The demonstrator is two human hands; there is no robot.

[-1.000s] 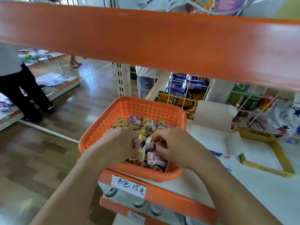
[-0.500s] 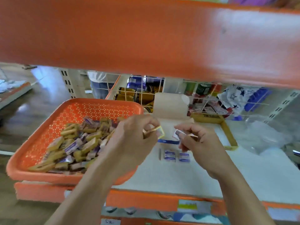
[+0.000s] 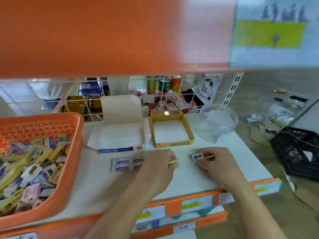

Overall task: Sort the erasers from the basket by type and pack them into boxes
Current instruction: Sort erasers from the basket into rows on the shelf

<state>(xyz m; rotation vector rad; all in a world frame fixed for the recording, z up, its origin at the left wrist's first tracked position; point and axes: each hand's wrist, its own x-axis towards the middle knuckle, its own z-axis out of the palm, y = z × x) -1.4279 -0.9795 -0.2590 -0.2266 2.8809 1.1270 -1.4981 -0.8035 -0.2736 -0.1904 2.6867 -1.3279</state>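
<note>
– Near the yellow box [image 3: 172, 144], what do the fingers [image 3: 207, 156] grip?
– Left hand [image 3: 155, 168] pinches a yellow eraser [image 3: 174, 163], right hand [image 3: 214, 163] a white eraser [image 3: 196, 156], both low over the shelf [image 3: 186, 176]. Put each by its own type.

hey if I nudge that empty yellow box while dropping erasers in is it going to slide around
Probably yes: the yellow box looks like thin cardboard and holds nothing, so it is likely light and slides easily on the smooth white shelf. Its low, wide shape makes tipping unlikely.
</note>
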